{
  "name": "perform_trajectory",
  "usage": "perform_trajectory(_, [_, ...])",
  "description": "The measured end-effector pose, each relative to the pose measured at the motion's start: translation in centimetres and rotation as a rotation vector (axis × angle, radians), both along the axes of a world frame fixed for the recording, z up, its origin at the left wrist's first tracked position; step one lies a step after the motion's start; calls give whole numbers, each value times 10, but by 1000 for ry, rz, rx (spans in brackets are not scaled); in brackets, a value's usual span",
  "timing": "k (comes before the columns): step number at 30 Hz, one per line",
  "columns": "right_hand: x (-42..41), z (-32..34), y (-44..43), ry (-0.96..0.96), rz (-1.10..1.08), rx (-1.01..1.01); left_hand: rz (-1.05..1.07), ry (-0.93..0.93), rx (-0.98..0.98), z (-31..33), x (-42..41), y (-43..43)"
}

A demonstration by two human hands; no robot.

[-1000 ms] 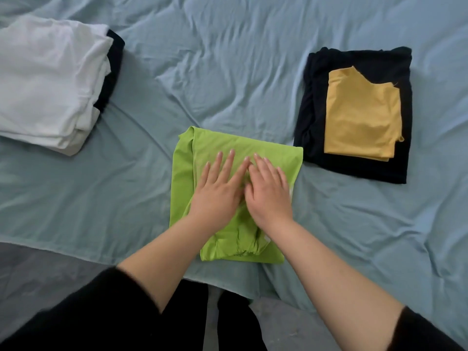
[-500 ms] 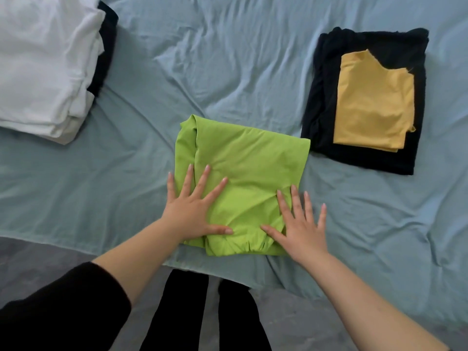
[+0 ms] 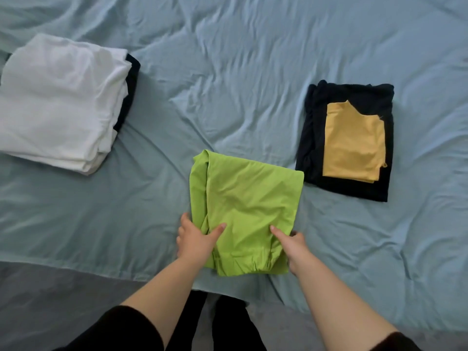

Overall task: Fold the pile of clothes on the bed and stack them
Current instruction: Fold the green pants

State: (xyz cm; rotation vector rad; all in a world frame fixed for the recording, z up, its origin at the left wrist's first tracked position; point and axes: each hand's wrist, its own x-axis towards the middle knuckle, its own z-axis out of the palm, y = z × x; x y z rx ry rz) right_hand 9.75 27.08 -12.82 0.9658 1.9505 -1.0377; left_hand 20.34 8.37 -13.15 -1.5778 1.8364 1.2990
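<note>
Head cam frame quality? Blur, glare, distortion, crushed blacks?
Head view: soft, even light, no glare, only faint shadows in the sheet wrinkles; slightly soft overall, but left hand, right hand and green garment edges are readable; black garment under the yellow garment is nearly detail-free; no straight lines to judge distortion.

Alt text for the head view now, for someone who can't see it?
The left hand and right hand grip the near edge of a folded lime-green garment on a blue bedsheet. Right of it, a yellow garment lies on a black garment; far left, a white stack covers a dark item.
</note>
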Motion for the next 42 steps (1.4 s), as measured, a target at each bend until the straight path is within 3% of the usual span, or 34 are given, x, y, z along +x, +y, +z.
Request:
perform_trajectory(5, [-2,-7,-3,-9,44,-74,-51,-77,45,-4,-13,6])
perform_trajectory(9, [5,-5,-1,108,189,-34,19,86,125,0,-17,19])
perform_trajectory(16, [-25,35,39,362,259,-102,113,339,47,52,-34,47])
perform_trajectory(28, [-244,67,160,752,346,6,-96,515,216,70,-260,129])
perform_trajectory(32, [-305,41,170,729,358,15,-91,522,243,53,-321,140])
perform_trajectory(35, [-320,21,174,599,423,132,-167,383,89,29,-340,151])
perform_trajectory(36, [-322,17,176,612,479,220,-184,320,-45,23,-340,154])
perform_trajectory(38, [-319,19,175,816,671,402,-300,289,-430,23,-335,163])
perform_trajectory(40, [-315,21,166,1022,953,449,-572,454,-704,25,-333,175])
perform_trajectory(42, [-320,16,154,984,1226,433,-916,466,-734,18,-341,180])
